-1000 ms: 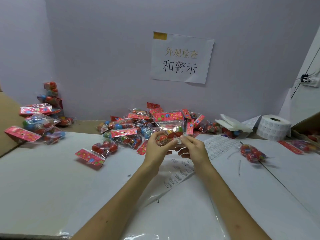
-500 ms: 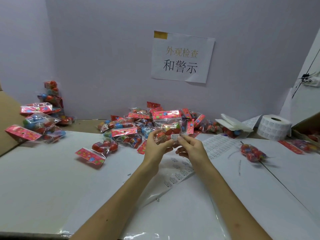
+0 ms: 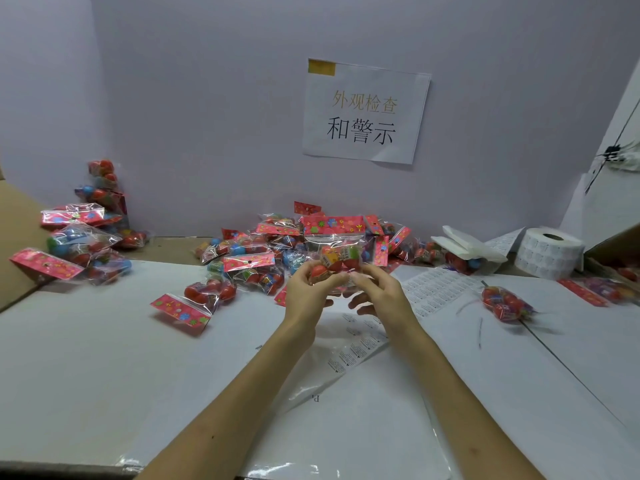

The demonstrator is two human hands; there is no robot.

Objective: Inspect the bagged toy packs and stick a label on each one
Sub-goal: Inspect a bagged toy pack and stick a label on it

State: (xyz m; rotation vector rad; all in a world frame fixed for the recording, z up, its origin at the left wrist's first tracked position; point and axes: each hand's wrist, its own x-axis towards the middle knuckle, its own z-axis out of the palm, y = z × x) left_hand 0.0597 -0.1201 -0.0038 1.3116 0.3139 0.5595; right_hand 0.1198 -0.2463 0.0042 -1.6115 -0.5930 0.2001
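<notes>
I hold one bagged toy pack (image 3: pixel 337 249) upright above the table's middle, a clear bag of red and coloured balls under a pink flowered header card. My left hand (image 3: pixel 308 292) grips its lower left corner. My right hand (image 3: pixel 379 294) pinches the lower right part of the bag with thumb and fingers. The label seen earlier at my right fingertips is hidden now. A sheet of small white labels (image 3: pixel 360 344) lies flat on the table under my hands.
A heap of toy packs (image 3: pixel 263 251) lies against the back wall, and another pile (image 3: pixel 79 237) at the far left. One pack (image 3: pixel 192 299) lies alone at front left, another (image 3: pixel 504 303) at right. A label roll (image 3: pixel 549 252) stands back right beside more label sheets (image 3: pixel 436 289).
Both hands have lifted the pack slightly and brought it upright. The small white label at my right fingertips is no longer visible against the bag.
</notes>
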